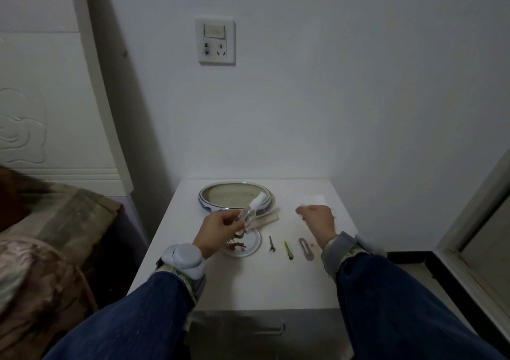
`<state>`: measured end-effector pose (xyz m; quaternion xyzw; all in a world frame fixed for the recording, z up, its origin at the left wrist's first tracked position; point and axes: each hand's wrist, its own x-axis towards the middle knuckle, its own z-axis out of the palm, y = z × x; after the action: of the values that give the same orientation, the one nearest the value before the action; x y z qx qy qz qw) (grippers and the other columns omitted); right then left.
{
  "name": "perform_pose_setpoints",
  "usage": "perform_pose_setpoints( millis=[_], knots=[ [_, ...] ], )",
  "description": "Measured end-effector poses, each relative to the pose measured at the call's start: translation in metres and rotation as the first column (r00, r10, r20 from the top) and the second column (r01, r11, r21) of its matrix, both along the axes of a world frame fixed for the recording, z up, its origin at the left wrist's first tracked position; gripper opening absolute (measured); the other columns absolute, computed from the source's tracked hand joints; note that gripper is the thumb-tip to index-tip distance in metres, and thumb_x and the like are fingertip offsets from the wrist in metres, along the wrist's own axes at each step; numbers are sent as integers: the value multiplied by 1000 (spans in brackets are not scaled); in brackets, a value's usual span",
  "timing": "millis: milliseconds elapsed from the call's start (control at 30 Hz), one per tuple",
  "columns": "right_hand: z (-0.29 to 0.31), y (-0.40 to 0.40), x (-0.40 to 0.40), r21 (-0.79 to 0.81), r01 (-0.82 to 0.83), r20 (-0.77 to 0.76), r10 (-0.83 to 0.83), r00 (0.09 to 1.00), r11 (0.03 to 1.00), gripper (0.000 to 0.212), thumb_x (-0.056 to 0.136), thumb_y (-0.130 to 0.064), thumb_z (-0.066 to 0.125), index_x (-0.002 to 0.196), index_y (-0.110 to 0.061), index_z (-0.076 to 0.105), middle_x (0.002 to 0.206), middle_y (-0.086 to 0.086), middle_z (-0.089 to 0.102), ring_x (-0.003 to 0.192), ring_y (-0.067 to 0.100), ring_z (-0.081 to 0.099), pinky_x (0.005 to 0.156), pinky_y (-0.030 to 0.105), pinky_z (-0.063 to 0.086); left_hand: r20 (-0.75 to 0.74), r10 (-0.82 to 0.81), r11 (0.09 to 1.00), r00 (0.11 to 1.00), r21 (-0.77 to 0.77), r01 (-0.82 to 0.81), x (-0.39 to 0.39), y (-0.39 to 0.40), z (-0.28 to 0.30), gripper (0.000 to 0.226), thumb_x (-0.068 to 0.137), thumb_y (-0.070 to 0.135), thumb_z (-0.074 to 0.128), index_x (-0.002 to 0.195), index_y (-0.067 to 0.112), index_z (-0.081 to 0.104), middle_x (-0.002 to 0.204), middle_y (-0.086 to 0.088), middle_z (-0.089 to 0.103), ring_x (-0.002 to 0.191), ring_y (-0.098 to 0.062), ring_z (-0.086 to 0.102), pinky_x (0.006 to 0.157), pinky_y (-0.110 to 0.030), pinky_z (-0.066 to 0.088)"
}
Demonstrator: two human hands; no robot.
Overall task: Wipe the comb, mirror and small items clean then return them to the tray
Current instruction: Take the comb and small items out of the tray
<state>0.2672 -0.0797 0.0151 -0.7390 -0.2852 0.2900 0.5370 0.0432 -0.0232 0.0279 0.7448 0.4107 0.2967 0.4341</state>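
Note:
My left hand [220,232] grips a small clear bottle with a white cap [252,210], tilted above the round mirror [247,245]. A wooden comb [269,218] lies just behind the bottle, in front of the blue-and-white oval tray [234,194]. Three hair clips lie in a row on the nightstand: a dark clip [271,243], a yellow-green clip [288,250] and a pink oval clip [305,249]. My right hand [317,219] hovers over a white tissue [314,200]; its fingers curl downward, and whether it holds anything is hidden.
The white nightstand [248,282] stands against the wall, a drawer handle [248,329] at its front. A bed with a patterned cover [47,249] is at the left. A wall socket [215,42] sits above. A door frame [474,221] is at the right.

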Motion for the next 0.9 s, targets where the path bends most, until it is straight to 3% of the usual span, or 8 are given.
perform_pose_setpoints(
  millis=[133,300,467,533,633,733,833,900],
  knots=[
    [-10,5,5,-174,-44,118,65,991,984,25,79,-12,61,56,-6,52,61,7,48,63,19,45,61,27,33,16,30,1000,999,-10,-30,-1,4,0,23,83,13,70,105,19,70,72,17,68,60,13,58,60,-2,41],
    [-13,4,4,-346,-73,192,147,970,935,8,81,-18,58,73,-15,56,67,1,50,70,19,49,51,19,36,31,46,999,998,-26,-46,-2,4,-3,23,82,12,70,106,15,69,78,13,66,62,16,58,58,-1,39],
    [-18,7,5,-235,-100,150,138,979,967,26,81,-3,57,56,-2,50,57,6,46,57,19,44,53,25,30,0,59,998,998,-1,-59,-2,6,-5,19,81,16,72,101,16,71,76,11,66,65,11,58,60,-1,38],
    [-19,7,7,-239,-103,147,141,979,966,15,83,-5,58,78,7,64,72,10,58,68,20,51,60,24,36,6,54,999,999,-1,-54,-2,5,-4,20,81,14,72,101,15,71,75,12,65,62,14,57,59,0,38],
    [-17,3,4,-218,-78,138,110,984,973,33,85,-13,60,116,-3,59,110,11,61,89,22,55,71,22,41,11,60,998,998,5,-60,-2,5,-4,22,81,13,71,103,12,71,74,12,64,58,18,55,59,1,37],
    [-6,2,-8,9,-3,166,1,986,1000,27,88,-20,60,110,-5,63,105,10,64,94,23,58,77,24,43,7,77,997,997,13,-78,0,1,-2,22,81,16,72,103,14,71,76,8,65,59,16,55,59,0,38],
    [10,2,-26,130,-180,-53,188,981,975,29,89,-34,58,97,-8,69,86,5,66,77,16,55,66,25,41,32,62,998,998,-3,-62,6,-3,2,23,81,14,71,104,17,70,80,2,67,61,11,58,57,-3,41],
    [14,0,-36,124,-340,-98,353,931,932,30,86,-37,60,102,-14,69,96,6,69,80,14,56,69,25,42,47,45,999,998,-10,-44,12,-8,4,23,82,12,71,103,19,69,82,-4,68,66,-1,60,58,-9,48]
  ],
)
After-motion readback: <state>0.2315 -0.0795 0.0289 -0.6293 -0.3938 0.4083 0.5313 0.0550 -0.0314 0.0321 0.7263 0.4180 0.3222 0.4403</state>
